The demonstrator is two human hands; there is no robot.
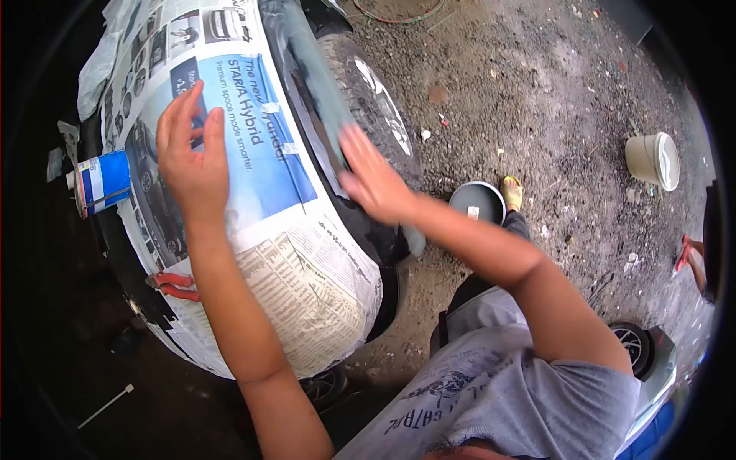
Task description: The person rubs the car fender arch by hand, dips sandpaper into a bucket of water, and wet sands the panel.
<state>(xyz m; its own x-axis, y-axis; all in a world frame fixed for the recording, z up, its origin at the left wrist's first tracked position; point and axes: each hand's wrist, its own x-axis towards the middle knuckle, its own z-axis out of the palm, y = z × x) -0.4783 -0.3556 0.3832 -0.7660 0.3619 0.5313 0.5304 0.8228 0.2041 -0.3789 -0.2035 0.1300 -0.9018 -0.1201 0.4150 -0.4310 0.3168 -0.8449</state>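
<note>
Working the car's dark fender
My left hand is loose over newspaper; my right hand blurs, grip I can't tell.

Gravelly, litter-strewn ground lies in daylight, with deep shadow at the lower left.

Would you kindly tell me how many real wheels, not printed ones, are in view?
3: the large wheel beside the right hand, a partly hidden wheel below the newspaper, and the lower-right wheel. More may be hidden.
</note>
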